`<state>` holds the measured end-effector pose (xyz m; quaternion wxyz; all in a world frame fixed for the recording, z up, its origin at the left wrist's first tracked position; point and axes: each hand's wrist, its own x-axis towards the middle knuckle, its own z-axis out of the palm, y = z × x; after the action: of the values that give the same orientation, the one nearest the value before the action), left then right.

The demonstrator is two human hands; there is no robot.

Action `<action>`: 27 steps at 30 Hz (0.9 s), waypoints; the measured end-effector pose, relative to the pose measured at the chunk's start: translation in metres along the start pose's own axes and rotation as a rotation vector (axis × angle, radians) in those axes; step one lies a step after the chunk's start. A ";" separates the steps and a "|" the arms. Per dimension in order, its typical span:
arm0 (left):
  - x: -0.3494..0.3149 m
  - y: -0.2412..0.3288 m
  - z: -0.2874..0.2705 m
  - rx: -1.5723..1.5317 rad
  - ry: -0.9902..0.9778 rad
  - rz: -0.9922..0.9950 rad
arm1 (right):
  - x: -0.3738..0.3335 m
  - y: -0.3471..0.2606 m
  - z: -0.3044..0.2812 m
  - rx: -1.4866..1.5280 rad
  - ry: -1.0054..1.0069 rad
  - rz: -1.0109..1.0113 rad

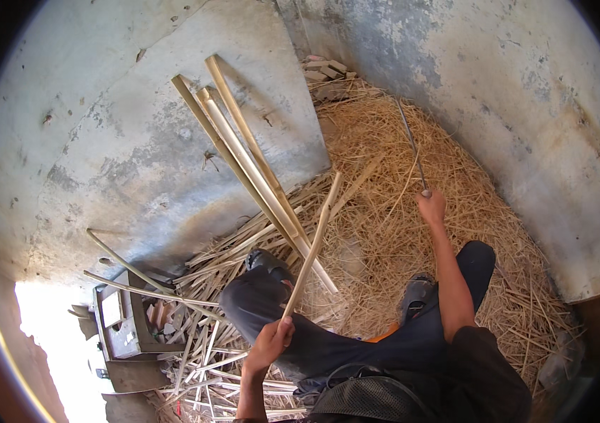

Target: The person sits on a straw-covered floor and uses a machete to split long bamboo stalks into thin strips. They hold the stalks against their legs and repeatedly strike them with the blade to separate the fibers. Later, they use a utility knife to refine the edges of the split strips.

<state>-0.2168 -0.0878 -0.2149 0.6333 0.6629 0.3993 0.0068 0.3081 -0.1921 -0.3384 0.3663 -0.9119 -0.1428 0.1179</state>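
Observation:
My left hand [269,342] is closed around the lower end of a split bamboo strip [314,241]. The strip slants up and away from my left knee. Out to the right, my right hand [432,206] grips a long, thin, dark blade [410,136], seen nearly edge-on, that points away over the shavings; its handle is mostly hidden in my fist. Blade and strip are well apart. Just beyond the held strip, several longer split bamboo pieces [249,166] lean against the wall, their lower ends between my feet.
Bamboo shavings [377,141] cover the floor. Cut strips [204,352] pile up at the left, beside a grey box-like object [122,321] with rubble. Weathered walls [102,141] close in the far side. Bricks [324,68] lie in the far corner, and a clear plastic bag [561,359] at lower right.

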 end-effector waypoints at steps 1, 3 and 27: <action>0.004 0.001 -0.003 -0.154 -0.094 -0.070 | -0.003 0.003 0.002 0.073 0.002 0.020; 0.011 0.006 -0.001 -0.323 -0.205 -0.081 | -0.012 0.000 0.012 0.222 0.002 0.058; 0.033 0.023 0.021 -0.628 -0.613 -0.241 | -0.176 -0.152 -0.020 1.531 -0.661 0.058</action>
<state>-0.1712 -0.0847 -0.2159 0.8890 0.3588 0.2461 -0.1427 0.1241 -0.1603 -0.1984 0.8209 -0.3324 -0.0997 0.4534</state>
